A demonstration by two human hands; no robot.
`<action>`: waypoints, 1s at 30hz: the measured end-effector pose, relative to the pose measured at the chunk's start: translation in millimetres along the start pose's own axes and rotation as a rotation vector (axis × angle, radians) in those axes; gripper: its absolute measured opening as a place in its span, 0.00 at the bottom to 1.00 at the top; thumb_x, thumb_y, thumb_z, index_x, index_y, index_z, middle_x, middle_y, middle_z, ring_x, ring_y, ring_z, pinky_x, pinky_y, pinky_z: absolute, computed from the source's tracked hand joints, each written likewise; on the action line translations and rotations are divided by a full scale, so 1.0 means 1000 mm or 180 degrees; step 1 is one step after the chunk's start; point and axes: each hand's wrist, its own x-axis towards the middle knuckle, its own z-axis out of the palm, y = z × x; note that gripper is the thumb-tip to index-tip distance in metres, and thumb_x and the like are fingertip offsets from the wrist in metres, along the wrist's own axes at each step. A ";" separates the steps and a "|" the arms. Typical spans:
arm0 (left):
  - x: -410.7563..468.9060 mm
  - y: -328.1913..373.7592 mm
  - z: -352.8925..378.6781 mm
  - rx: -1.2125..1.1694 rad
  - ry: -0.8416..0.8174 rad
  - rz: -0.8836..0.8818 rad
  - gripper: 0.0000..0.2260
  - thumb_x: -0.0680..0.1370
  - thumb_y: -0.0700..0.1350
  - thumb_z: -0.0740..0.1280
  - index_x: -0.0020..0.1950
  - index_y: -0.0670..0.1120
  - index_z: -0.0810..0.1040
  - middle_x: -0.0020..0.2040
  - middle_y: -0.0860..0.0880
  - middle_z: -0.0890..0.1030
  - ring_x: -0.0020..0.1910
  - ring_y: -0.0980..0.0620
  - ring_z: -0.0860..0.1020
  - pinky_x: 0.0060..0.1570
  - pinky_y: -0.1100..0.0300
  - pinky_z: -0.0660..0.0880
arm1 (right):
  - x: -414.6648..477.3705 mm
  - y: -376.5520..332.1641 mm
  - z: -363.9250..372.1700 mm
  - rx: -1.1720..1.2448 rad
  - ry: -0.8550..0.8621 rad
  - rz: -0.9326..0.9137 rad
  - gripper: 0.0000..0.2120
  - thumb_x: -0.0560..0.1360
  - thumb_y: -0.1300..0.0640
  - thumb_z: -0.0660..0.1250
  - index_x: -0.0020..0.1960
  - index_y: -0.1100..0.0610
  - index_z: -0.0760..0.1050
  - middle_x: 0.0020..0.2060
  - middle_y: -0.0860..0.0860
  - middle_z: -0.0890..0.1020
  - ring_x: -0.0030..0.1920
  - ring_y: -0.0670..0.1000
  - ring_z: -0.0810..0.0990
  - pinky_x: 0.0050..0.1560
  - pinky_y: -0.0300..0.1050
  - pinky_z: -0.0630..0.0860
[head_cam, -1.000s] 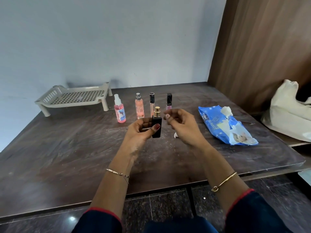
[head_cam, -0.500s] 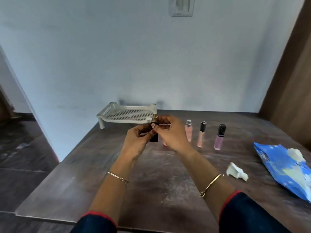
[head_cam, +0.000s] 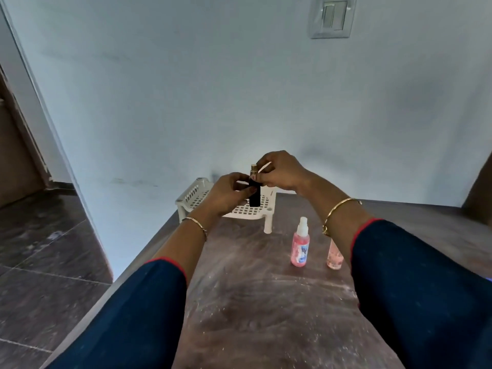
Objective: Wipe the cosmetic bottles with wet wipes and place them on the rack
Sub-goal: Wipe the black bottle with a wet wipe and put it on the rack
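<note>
A small black bottle (head_cam: pixel 254 198) with a gold top is held upright just above the white slotted rack (head_cam: pixel 195 195) at the table's far left corner. My left hand (head_cam: pixel 228 195) grips the bottle's black body from the left. My right hand (head_cam: pixel 282 171) pinches its neck from the right, and a thin white scrap sticks out between those fingers. A pink spray bottle (head_cam: pixel 300 246) with a white cap stands on the table in front of the rack. Beside it a second pink bottle (head_cam: pixel 334 259) is partly hidden by my right forearm.
The dark wooden table (head_cam: pixel 253 310) ends at its left edge close to the rack, with dark tiled floor (head_cam: pixel 40 262) beyond. A pale wall runs right behind the rack, with a light switch (head_cam: pixel 332 17) high up.
My view has swung left and both hands have carried the black bottle from the table's middle to over the rack. The wipes pack and the two slim tubes have left the view.
</note>
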 end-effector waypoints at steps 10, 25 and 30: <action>0.075 -0.039 0.012 0.0466 -0.0176 -0.0394 0.14 0.76 0.38 0.70 0.60 0.41 0.74 0.52 0.40 0.83 0.42 0.49 0.78 0.39 0.61 0.72 | 0.057 0.046 0.016 -0.0241 -0.0161 0.0324 0.12 0.72 0.56 0.73 0.53 0.58 0.78 0.48 0.57 0.83 0.47 0.56 0.83 0.52 0.53 0.80; 0.093 -0.061 0.023 0.0621 -0.0600 -0.0746 0.16 0.76 0.37 0.69 0.62 0.39 0.72 0.47 0.41 0.80 0.35 0.50 0.78 0.34 0.59 0.73 | 0.081 0.066 0.025 -0.0600 -0.0805 0.0655 0.11 0.76 0.59 0.67 0.59 0.58 0.78 0.48 0.58 0.81 0.45 0.54 0.81 0.45 0.45 0.79; 0.090 -0.062 0.021 0.0653 -0.0561 -0.0825 0.18 0.75 0.37 0.70 0.63 0.39 0.72 0.54 0.41 0.80 0.44 0.46 0.78 0.41 0.54 0.78 | 0.075 0.065 0.018 -0.0787 -0.0717 0.0568 0.19 0.75 0.57 0.69 0.65 0.58 0.74 0.55 0.58 0.80 0.54 0.54 0.80 0.51 0.44 0.76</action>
